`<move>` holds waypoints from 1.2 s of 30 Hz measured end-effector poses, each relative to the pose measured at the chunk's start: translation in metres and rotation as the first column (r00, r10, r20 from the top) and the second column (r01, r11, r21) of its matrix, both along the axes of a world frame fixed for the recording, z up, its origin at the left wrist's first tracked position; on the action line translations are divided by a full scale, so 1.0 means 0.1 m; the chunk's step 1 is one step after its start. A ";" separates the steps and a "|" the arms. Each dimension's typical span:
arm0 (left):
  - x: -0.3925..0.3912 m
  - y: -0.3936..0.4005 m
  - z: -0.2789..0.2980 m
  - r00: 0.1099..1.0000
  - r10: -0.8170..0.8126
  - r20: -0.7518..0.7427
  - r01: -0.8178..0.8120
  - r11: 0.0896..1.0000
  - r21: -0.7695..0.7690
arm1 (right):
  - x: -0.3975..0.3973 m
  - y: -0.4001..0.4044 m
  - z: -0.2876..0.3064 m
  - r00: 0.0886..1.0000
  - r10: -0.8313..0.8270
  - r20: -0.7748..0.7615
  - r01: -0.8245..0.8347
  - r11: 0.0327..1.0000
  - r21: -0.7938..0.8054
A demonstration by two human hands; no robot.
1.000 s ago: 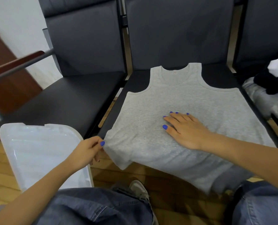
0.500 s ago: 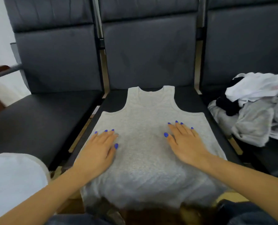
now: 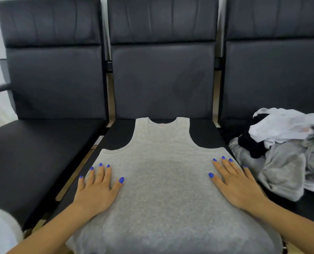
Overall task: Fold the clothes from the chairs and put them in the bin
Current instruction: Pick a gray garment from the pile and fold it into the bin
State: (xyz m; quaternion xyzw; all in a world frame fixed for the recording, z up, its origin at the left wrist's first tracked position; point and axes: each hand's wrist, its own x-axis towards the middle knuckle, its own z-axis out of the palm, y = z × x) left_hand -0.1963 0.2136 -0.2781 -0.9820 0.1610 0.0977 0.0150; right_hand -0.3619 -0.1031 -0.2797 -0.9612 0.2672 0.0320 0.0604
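Hands flat on the grey tank top (image 3: 161,180), left hand (image 3: 95,189) and right hand (image 3: 238,186) palm-down, fingers straight and slightly spread.

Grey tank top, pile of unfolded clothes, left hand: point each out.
grey tank top (image 3: 163,180), head view, middle of its chest.
pile of unfolded clothes (image 3: 284,162), head view, grey garment in it.
left hand (image 3: 95,189), head view, its back.

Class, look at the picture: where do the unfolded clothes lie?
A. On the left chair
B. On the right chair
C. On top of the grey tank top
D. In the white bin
B: the heap of unfolded clothes lies on the seat of the right chair, beside the grey tank top spread on the middle chair.
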 end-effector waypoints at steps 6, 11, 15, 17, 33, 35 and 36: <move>0.12 -0.23 0.08 0.954 -0.142 0.263 0.144 0.989 0.012 | 0.12 0.08 0.07 0.995 -0.075 0.070 0.077 0.997 -0.030; 0.58 -0.79 0.18 0.959 -0.147 0.244 0.171 0.982 -0.079 | 0.63 -0.02 0.24 0.988 -0.016 0.155 0.009 0.999 0.043; 0.98 -1.20 0.00 0.940 -0.245 0.238 0.285 0.946 -0.152 | 1.27 -0.17 0.29 0.963 -0.121 0.239 0.053 0.961 0.272; 1.18 -1.39 -0.10 0.957 -0.220 0.188 0.246 0.961 -0.124 | 1.57 -0.20 0.26 0.964 -0.158 0.214 0.086 0.947 0.310; 2.67 -2.04 0.01 0.972 0.226 0.058 -0.146 0.785 -0.602 | 3.14 -0.98 0.47 0.950 -0.311 -0.030 0.251 0.702 0.666; 2.64 -2.03 0.07 0.959 0.282 -0.039 -0.207 0.601 -0.772 | 3.10 -1.02 0.49 0.934 -0.354 0.036 0.220 0.653 0.725; 2.62 -2.00 0.13 0.952 0.296 -0.077 -0.221 0.492 -0.842 | 3.05 -1.02 0.53 0.918 -0.385 0.094 0.186 0.630 0.754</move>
